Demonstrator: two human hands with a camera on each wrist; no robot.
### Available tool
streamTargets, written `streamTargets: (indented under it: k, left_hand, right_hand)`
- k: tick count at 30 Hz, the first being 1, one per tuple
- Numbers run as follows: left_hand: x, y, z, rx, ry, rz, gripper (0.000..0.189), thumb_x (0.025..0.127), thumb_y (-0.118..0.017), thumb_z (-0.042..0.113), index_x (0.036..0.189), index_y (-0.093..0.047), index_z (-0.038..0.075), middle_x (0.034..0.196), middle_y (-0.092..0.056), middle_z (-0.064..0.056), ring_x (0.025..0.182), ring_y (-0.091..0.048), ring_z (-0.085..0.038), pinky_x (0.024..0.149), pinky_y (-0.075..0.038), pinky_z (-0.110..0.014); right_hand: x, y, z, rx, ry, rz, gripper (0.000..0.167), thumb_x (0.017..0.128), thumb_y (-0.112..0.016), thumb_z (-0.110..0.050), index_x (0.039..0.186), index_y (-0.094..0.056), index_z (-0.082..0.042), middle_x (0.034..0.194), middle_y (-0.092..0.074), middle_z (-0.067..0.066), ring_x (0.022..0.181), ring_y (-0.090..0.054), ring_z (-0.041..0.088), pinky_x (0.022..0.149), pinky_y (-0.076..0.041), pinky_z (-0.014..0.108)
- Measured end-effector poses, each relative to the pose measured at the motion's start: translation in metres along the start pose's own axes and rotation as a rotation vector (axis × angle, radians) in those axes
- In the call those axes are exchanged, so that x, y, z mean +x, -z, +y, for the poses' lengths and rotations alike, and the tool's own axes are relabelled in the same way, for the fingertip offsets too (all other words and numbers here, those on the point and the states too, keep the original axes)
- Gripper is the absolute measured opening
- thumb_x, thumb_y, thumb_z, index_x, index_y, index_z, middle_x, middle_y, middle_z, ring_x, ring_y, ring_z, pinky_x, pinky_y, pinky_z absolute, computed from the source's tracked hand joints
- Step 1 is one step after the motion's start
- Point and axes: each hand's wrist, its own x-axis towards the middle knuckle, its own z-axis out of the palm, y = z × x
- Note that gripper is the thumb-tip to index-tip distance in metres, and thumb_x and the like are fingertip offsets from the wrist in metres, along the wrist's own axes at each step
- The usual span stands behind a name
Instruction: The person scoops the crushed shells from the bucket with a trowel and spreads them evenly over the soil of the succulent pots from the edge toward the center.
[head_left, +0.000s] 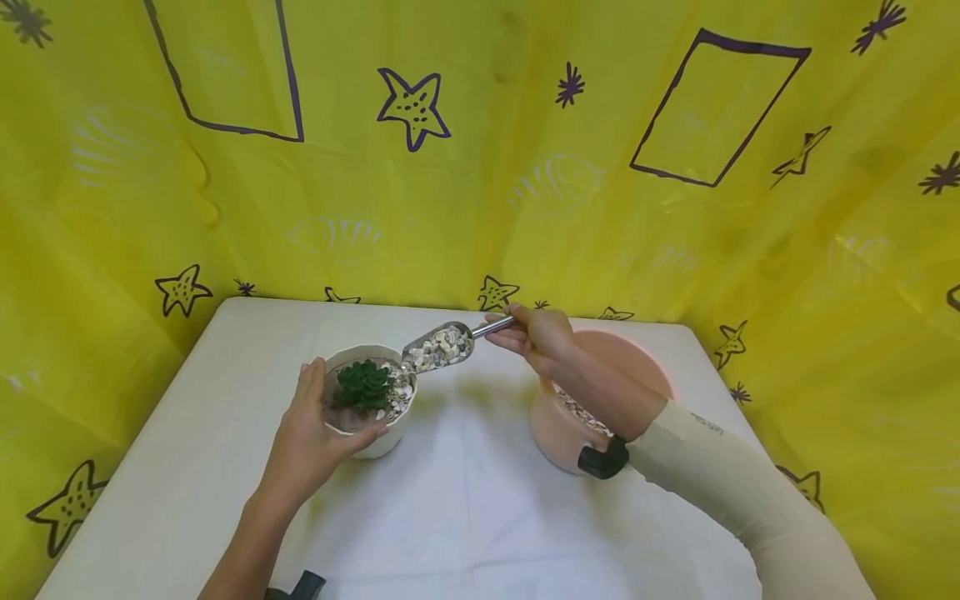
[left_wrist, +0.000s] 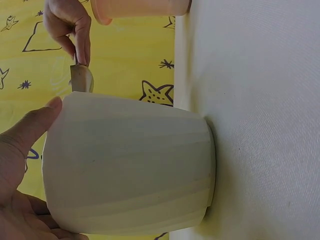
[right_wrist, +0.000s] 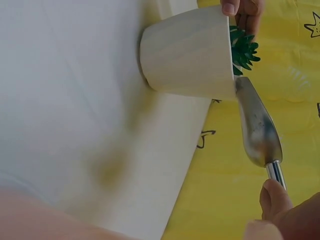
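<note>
A white faceted plant pot [head_left: 378,446] stands upright on the table, holding a green succulent [head_left: 363,385] with pale pebbles around its right side. My left hand [head_left: 311,442] grips the pot near its rim, thumb on the near side and fingers on the far left side. The handle of a metal scoop [right_wrist: 262,132] is held in my right hand [head_left: 543,333]. White and grey pebbles [head_left: 444,346] fill the scoop, whose tip sits at the pot's right rim, tilted down toward it. In the left wrist view, the pot [left_wrist: 130,165] hides most of the scoop.
Under my right forearm stands a pink pot [head_left: 558,437] with a black handle [head_left: 603,460] and more pebbles [head_left: 581,410] inside. A white cloth covers the table [head_left: 465,517]. Behind the table's far edge hangs a yellow curtain [head_left: 465,217] with starfish drawings.
</note>
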Motion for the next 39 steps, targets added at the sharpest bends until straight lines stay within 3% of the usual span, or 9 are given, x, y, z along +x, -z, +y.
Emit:
streamTargets:
  k: [3,20,24,28,35,39]
  left_hand:
    - [0.0,0.0,0.0,-0.004,-0.001,0.001,0.127,0.078,-0.096,0.035,0.162,-0.013,-0.013,0.169,-0.013,-0.033,0.157,-0.006,-0.048,0.117,-0.023,-0.072]
    - [0.003,0.002,-0.005,-0.021,-0.051,-0.011,0.127,0.077,-0.097,0.035,0.162,-0.016,-0.011,0.168,-0.016,-0.033,0.157,-0.01,-0.048,0.116,-0.027,-0.071]
    - [0.003,0.003,-0.006,-0.032,-0.044,-0.028,0.128,0.077,-0.097,0.037,0.163,-0.014,-0.01,0.169,-0.014,-0.032,0.157,-0.008,-0.048,0.117,-0.025,-0.07]
    - [0.001,0.002,-0.001,-0.038,0.0,-0.046,0.13,0.08,-0.094,0.038,0.164,-0.007,-0.01,0.171,-0.004,-0.031,0.158,0.0,-0.047,0.118,-0.021,-0.07]
    - [-0.006,-0.009,0.011,0.004,0.096,0.019,0.141,0.078,-0.094,0.048,0.164,0.003,-0.008,0.17,0.002,-0.033,0.157,0.003,-0.048,0.118,-0.02,-0.07]
    - [-0.005,-0.018,0.014,0.048,0.077,0.087,0.141,0.075,-0.095,0.049,0.163,-0.003,-0.012,0.169,-0.005,-0.036,0.157,-0.001,-0.05,0.117,-0.024,-0.071]
  right_hand:
    - [-0.001,-0.002,-0.001,-0.026,0.01,0.0,0.019,0.114,-0.046,-0.011,0.115,-0.057,0.003,0.139,-0.06,0.032,0.085,-0.079,0.027,0.084,-0.061,0.037]
    - [-0.001,0.0,0.0,-0.029,0.022,-0.006,0.019,0.114,-0.046,-0.01,0.115,-0.058,0.004,0.141,-0.057,0.033,0.083,-0.079,0.025,0.084,-0.062,0.036]
    - [-0.001,0.0,0.0,-0.027,0.023,-0.001,0.019,0.114,-0.046,-0.01,0.114,-0.058,0.004,0.122,-0.07,0.03,0.081,-0.079,0.024,0.083,-0.062,0.036]
    - [-0.001,0.0,0.001,-0.016,0.017,0.0,0.019,0.113,-0.048,-0.011,0.113,-0.059,0.004,0.097,-0.077,0.018,0.08,-0.079,0.025,0.082,-0.062,0.036]
    - [0.001,0.001,0.003,-0.003,0.006,-0.01,0.019,0.113,-0.05,-0.012,0.111,-0.06,0.004,0.13,-0.064,0.032,0.083,-0.079,0.026,0.084,-0.061,0.039]
    - [0.002,0.001,0.003,-0.003,0.003,-0.012,0.019,0.113,-0.05,-0.01,0.112,-0.06,0.005,0.133,-0.062,0.033,0.086,-0.079,0.027,0.084,-0.061,0.039]
